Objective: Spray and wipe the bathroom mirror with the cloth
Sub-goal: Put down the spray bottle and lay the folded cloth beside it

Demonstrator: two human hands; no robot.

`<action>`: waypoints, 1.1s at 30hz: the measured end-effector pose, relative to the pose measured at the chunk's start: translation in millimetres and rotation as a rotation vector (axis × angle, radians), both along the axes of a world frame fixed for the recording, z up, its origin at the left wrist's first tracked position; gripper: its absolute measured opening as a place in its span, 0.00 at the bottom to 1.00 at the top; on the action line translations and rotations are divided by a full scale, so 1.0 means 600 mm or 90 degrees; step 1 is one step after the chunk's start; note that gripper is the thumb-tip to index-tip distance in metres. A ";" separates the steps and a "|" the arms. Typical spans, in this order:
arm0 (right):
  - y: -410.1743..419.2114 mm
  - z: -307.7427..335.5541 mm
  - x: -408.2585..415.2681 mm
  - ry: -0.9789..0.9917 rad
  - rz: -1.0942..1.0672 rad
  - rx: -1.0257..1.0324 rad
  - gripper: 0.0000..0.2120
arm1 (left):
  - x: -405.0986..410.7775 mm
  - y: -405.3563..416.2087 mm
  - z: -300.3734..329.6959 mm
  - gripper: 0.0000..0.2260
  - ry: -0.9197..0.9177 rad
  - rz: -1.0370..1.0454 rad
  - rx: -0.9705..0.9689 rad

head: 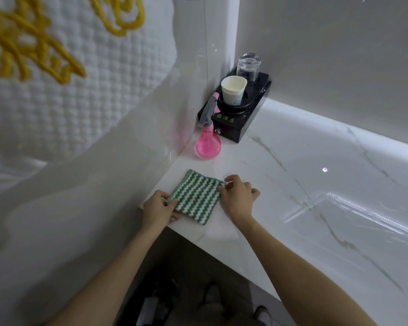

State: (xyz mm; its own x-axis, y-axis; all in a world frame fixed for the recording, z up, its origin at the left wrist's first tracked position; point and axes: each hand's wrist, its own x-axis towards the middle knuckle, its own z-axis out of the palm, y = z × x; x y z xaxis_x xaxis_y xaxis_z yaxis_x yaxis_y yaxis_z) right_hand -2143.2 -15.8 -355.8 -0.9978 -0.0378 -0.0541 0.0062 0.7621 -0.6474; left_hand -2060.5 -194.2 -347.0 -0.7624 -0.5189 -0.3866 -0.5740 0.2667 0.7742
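Head view: folded cloth pinched at both sides

Head view, lower centre: the green-striped cloth [196, 198] lies flat on the marble surface [292, 184], pinched by the left hand [159, 209] and right hand [237, 196]. Its long axis runs diagonally, upper left to lower right. The near corner could be dragged over the edge. The pink spray bottle [208, 137] stands untouched above it.

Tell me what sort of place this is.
Most likely a hotel bathroom. A white marble-look counter meets glossy wall panels, a black tray with gold lettering holds a paper cup and an upturned glass, and a white towel hangs at left.
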 end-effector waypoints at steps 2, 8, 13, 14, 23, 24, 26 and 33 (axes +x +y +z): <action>0.007 0.008 0.004 0.017 -0.019 -0.011 0.13 | -0.002 -0.004 0.006 0.10 -0.022 -0.062 -0.125; 0.018 -0.015 0.069 0.186 0.175 0.091 0.13 | -0.043 -0.027 0.020 0.13 0.020 -0.268 -0.360; 0.011 -0.044 0.110 0.299 0.277 0.148 0.12 | -0.101 -0.032 0.022 0.16 0.060 -0.441 -0.390; 0.011 -0.047 0.112 0.306 0.285 0.161 0.14 | -0.109 -0.032 0.017 0.17 0.058 -0.498 -0.409; 0.002 -0.059 0.125 0.364 0.293 0.196 0.10 | -0.148 -0.013 0.010 0.12 0.029 -0.508 -0.567; 0.004 -0.060 0.128 0.361 0.293 0.196 0.10 | -0.150 -0.013 0.008 0.11 0.027 -0.501 -0.574; 0.009 -0.059 0.130 0.350 0.292 0.185 0.09 | -0.148 -0.010 0.000 0.11 0.033 -0.475 -0.548; 0.003 -0.017 0.079 0.285 0.100 0.149 0.12 | -0.071 0.003 0.006 0.17 0.165 -0.325 -0.466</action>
